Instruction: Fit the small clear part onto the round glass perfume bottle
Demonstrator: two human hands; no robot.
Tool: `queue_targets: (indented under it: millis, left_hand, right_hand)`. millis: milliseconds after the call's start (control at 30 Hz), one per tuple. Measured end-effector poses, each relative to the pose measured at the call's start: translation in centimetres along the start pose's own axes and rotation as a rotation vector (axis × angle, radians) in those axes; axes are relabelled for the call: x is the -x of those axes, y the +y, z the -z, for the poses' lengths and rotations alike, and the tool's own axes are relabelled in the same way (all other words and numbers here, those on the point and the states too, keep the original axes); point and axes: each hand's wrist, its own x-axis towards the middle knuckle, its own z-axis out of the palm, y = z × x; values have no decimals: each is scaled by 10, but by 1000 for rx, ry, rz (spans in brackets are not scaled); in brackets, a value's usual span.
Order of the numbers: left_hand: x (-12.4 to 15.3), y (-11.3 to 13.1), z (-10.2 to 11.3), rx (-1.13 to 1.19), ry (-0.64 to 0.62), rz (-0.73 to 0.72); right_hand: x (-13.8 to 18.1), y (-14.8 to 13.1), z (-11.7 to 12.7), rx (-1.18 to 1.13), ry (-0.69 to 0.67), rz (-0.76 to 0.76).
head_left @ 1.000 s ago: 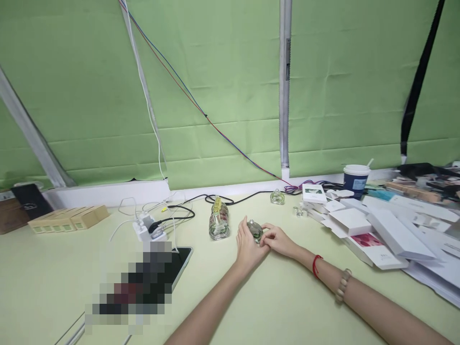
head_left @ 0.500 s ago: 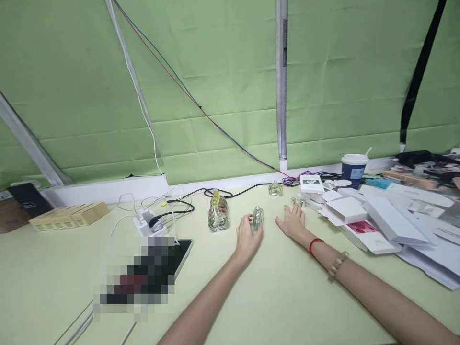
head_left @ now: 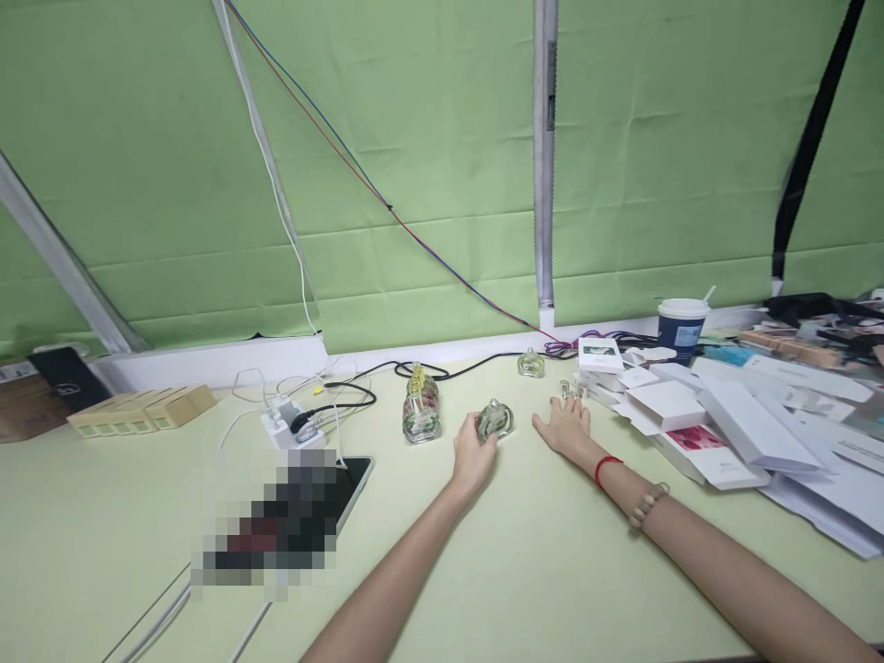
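Note:
My left hand is closed around the left side of a clear glass perfume bottle, which stands on the pale table with its broad face turned towards me. To its left is a row of similar bottles with yellowish necks. My right hand rests on the table, its thumb spread wide and its fingertips beside small shiny bottle caps. Whether the fingertips touch a cap is hard to see. Behind them a single perfume bottle stands apart near the wall.
White flattened boxes are heaped at the right, with a lidded paper cup behind. At left lie a power strip, a tablet with cables, and small tan boxes. A black cable runs along the back.
The bottle in my left hand has turned from edge-on to showing its broad face. My right hand has barely moved, and the view has shifted slightly.

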Motion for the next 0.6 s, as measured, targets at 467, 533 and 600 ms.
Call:
queue_targets:
  millis: [467,533,600]
  left_hand:
    - [3,6,0,-75,38,-4]
    - [3,5,0,-76,45,-7]
    - [2,4,0,-67,51,-16]
  right_hand:
    - [-2,3,-3,-44,-23,59]
    - [-2,3,-2,-58,28,112]
    - [-1,3,0,-99,82,197]
